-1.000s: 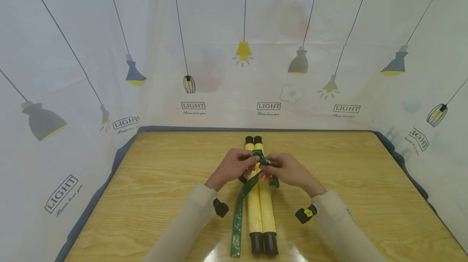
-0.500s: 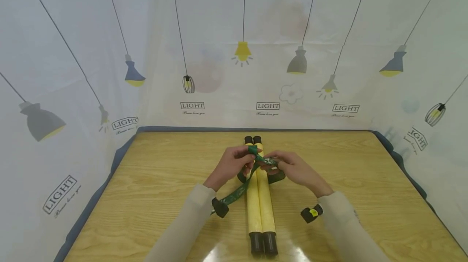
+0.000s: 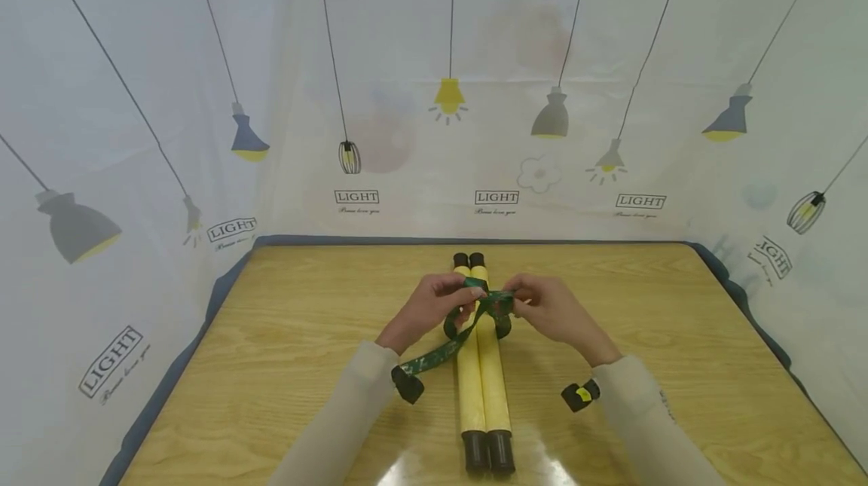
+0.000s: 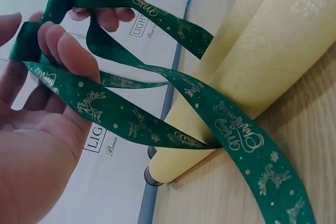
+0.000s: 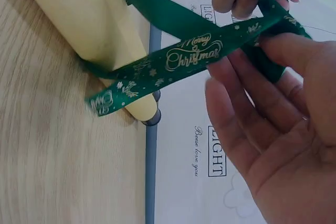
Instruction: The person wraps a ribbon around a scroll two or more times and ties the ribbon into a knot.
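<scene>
Side by side on the table lie two pale yellow tubes [image 3: 483, 388] with dark end caps. A green ribbon [image 3: 434, 358] printed with "Merry Christmas" and reindeer passes round them. My left hand [image 3: 423, 313] pinches a loop of the ribbon above the tubes; in the left wrist view its fingers [image 4: 79, 53] curl round it. My right hand [image 3: 559, 313] pinches another part of the ribbon just to the right. In the right wrist view the ribbon [image 5: 194, 53] crosses over itself between the tubes and the hands. One loose tail hangs toward the left wrist.
The wooden table [image 3: 325, 298] has a blue-grey border along its edge. White sheeting [image 3: 407, 34] printed with hanging lamps stands behind and on both sides. Each wrist wears a small black camera, such as the left camera [image 3: 408, 385].
The ribbon's loose tail swung from beside the tubes' near end toward my left wrist. My right hand has moved a little right with its ribbon. The tubes have stayed in place.
</scene>
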`<state>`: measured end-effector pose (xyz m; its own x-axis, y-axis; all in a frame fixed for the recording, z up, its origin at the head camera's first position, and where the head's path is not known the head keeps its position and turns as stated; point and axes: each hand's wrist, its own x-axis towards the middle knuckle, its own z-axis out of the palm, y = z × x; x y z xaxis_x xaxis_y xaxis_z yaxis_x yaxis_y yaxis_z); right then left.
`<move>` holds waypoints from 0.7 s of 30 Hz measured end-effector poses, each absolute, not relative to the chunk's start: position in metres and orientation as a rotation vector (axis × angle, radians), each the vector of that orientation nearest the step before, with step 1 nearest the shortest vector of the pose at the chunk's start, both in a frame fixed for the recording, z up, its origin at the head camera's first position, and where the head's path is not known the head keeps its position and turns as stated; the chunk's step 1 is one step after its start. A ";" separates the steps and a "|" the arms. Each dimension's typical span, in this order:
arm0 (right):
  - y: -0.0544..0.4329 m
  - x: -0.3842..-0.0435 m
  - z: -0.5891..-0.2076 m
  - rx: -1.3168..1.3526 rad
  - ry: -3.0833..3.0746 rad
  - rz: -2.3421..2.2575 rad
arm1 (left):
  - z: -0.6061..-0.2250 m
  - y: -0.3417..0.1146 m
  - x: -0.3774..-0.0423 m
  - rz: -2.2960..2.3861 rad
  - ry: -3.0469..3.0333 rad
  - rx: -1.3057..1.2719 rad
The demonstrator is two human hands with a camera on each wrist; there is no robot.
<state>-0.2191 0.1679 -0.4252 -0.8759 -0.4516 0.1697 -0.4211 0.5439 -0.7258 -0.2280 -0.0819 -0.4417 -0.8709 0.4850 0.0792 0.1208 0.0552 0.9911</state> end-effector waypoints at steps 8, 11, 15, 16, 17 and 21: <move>0.186 -0.223 -0.425 -0.759 2.748 -1.338 | -0.441 -0.089 -0.230 1.895 2.157 0.542; 0.197 -0.224 -0.422 -0.714 2.676 -1.404 | -0.442 -0.095 -0.230 1.917 2.133 0.582; 0.210 -0.224 -0.418 -0.645 2.601 -1.498 | -0.443 -0.101 -0.232 2.026 1.993 0.615; 0.213 -0.225 -0.417 -0.639 2.572 -1.534 | -0.443 -0.102 -0.233 2.074 1.933 0.607; 0.216 -0.225 -0.417 -0.643 2.551 -1.562 | -0.443 -0.103 -0.234 2.118 1.880 0.597; 0.226 -0.224 -0.413 -0.706 2.445 -1.670 | -0.439 -0.108 -0.235 2.303 1.655 0.560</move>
